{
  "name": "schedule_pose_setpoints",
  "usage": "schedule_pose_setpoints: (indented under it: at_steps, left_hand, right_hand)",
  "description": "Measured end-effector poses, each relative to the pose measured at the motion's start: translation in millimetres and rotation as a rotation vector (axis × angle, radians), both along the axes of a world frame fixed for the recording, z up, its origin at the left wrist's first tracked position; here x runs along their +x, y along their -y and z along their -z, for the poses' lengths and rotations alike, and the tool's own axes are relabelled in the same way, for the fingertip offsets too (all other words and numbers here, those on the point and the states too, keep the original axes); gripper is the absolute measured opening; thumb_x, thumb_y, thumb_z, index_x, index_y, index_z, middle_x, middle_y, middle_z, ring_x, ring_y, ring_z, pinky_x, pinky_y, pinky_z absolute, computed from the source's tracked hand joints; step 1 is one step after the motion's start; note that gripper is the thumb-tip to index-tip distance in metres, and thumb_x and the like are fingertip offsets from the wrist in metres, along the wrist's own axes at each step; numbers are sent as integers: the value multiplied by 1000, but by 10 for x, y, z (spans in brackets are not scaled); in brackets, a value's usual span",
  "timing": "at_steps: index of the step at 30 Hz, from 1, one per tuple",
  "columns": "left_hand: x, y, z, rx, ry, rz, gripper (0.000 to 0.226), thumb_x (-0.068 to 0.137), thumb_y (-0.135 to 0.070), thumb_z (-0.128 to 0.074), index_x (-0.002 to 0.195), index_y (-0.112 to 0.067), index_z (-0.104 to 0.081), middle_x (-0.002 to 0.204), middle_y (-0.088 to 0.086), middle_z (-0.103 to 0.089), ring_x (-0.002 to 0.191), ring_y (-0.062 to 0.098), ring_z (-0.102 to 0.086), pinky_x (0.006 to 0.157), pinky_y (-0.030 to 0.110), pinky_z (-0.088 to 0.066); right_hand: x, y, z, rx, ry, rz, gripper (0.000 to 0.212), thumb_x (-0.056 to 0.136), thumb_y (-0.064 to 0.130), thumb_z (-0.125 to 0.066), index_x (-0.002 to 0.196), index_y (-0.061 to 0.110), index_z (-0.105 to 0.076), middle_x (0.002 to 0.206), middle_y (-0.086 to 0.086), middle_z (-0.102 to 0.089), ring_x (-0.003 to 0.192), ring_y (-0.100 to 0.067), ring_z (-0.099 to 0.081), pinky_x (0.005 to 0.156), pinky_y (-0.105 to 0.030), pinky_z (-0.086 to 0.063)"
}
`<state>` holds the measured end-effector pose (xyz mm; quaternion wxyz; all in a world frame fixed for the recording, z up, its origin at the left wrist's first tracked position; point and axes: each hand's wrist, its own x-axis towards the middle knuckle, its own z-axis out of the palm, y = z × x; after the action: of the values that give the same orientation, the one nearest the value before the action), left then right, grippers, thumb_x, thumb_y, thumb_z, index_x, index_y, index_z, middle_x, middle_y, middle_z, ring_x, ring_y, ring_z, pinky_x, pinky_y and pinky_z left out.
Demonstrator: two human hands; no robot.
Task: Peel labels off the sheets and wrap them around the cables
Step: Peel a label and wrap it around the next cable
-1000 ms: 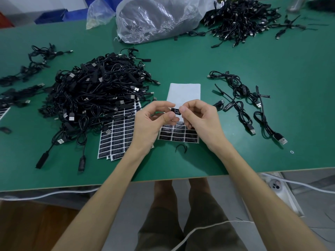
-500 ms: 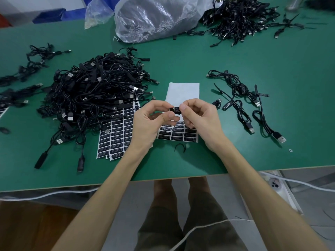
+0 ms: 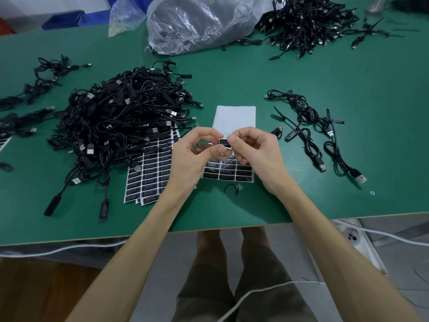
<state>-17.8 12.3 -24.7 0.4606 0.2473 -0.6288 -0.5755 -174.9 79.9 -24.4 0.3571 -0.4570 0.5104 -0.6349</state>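
1. Label [image 3: 225, 143]: small, black with pale print, held above the desk [image 3: 301, 201] near the picture's centre and pinched from both ends. Whether a cable lay inside it could not be told.
2. Left hand [image 3: 195, 156]: fingers curled, thumb and forefinger gripping the label's left end.
3. Right hand [image 3: 253, 152]: fingers curled, thumb and forefinger gripping the label's right end.
4. Partly used sheet [image 3: 235, 117]: flat on the desk under the hands. The backing was bare white toward 12 o'clock, and rows of black labels remained toward 6 o'clock.
5. Full sheets [image 3: 151, 175]: a fanned stack at 8 o'clock from the hands, its far edge tucked under the cable pile.
6. Cable pile [image 3: 120, 122]: a large black tangle at 10 o'clock.
7. Loose cables [image 3: 308, 131]: a few at 3 o'clock, at least two showing label flags.
8. Plastic bag [image 3: 199, 19]: crumpled, at 12 o'clock at the desk's far edge.
9. Risk, as judged:
   - The sticky faces could meet crooked or crease, because the label was small and pinched close at both ends.
   - The glue could also cling to a fingertip and pull the wrap askew on release.
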Motion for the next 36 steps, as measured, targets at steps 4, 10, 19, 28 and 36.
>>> schedule_pose_setpoints:
  at_steps: [4,10,19,28,36]
  left_hand:
    - [3,-2,9,2,-3,2,22,84,5,-78,102,-6,-71,89,16,-71,76,30,-76,71,32,-62]
    - [2,3,22,-3,14,-8,23,84,5,-78,104,-1,-69,91,19,-71,75,31,-76,72,35,-64]
    - [-1,22,39,-26,11,27,24,84,-2,-80,106,-7,-73,90,17,-73,77,28,-76,75,34,-63]
    - [-3,2,56,-51,40,7,15,90,-8,-79,102,-5,-72,88,12,-76,80,33,-77,75,34,-63]
    - [3,54,117,-47,120,-97,9,97,-7,-68,105,-3,-70,82,11,-77,76,29,-76,77,35,-62]
  right_hand:
    - [0,3,-1,8,-9,2,12,98,9,-70,95,-2,-68,59,7,-59,52,-11,-48,53,-22,-43]
    - [-2,10,10,10,-5,2,11,98,8,-70,95,-3,-68,60,7,-60,51,-9,-49,53,-22,-44]
    - [2,32,39,19,-11,8,8,97,9,-72,91,4,-69,66,0,-63,52,-9,-51,52,-21,-44]
    - [-7,48,87,30,-67,18,9,95,13,-74,87,11,-70,66,3,-67,55,-8,-55,53,-19,-46]
    - [-4,74,114,84,-125,116,10,96,26,-71,102,21,-65,68,5,-66,52,-14,-58,57,-29,-49]
